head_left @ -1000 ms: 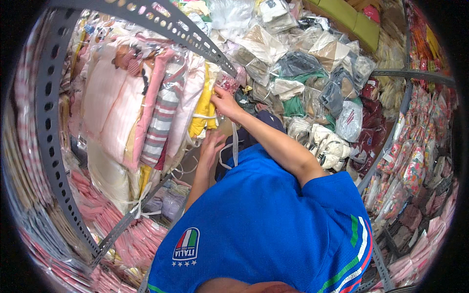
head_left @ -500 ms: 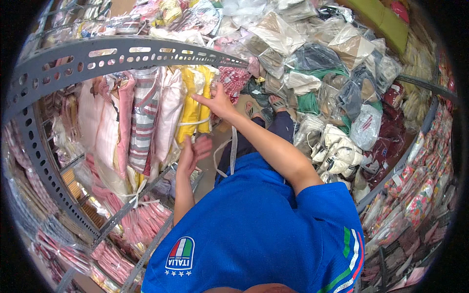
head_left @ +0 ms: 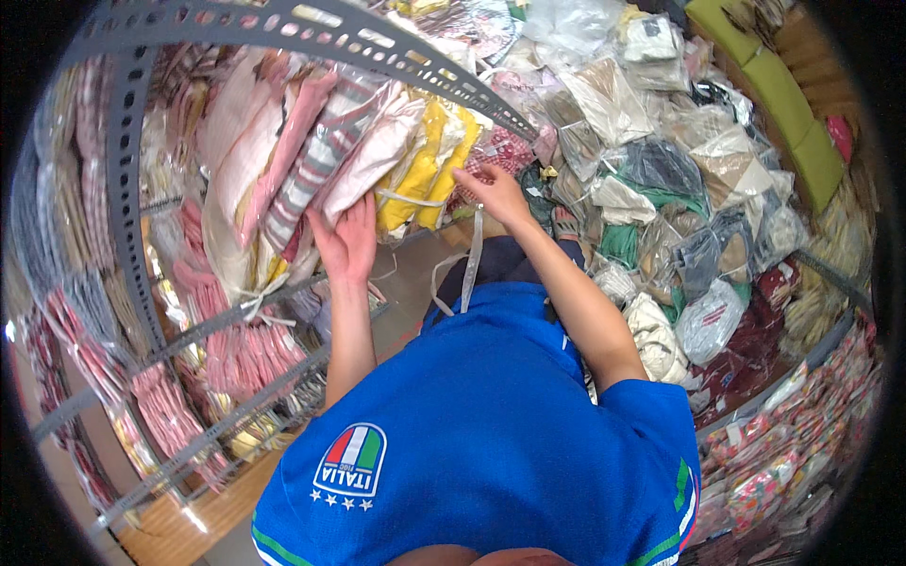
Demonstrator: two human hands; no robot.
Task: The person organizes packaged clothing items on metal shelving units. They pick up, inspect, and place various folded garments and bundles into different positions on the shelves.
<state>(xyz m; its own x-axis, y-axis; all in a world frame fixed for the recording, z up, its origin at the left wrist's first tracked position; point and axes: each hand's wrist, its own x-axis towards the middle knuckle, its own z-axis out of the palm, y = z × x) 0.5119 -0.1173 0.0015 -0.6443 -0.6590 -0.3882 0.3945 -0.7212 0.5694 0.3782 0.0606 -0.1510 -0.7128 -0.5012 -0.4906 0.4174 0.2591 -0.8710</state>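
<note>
My left hand lies flat, fingers spread, against the underside of a row of bagged garments standing on a grey metal shelf: a pink and white striped pack and a pale pink pack. My right hand reaches further right, fingertips touching the yellow packs and a red patterned pack. Neither hand closes around anything. My blue shirt fills the lower part of the view.
A perforated grey shelf beam arcs overhead and an upright post stands at left. Lower shelves hold pink bagged goods. A heap of bagged clothes piles up at right. A green bench is far right.
My left hand has risen from below the shelf to press against the striped and pink packs. My right hand has shifted a little right along the yellow packs. The view tilted.
</note>
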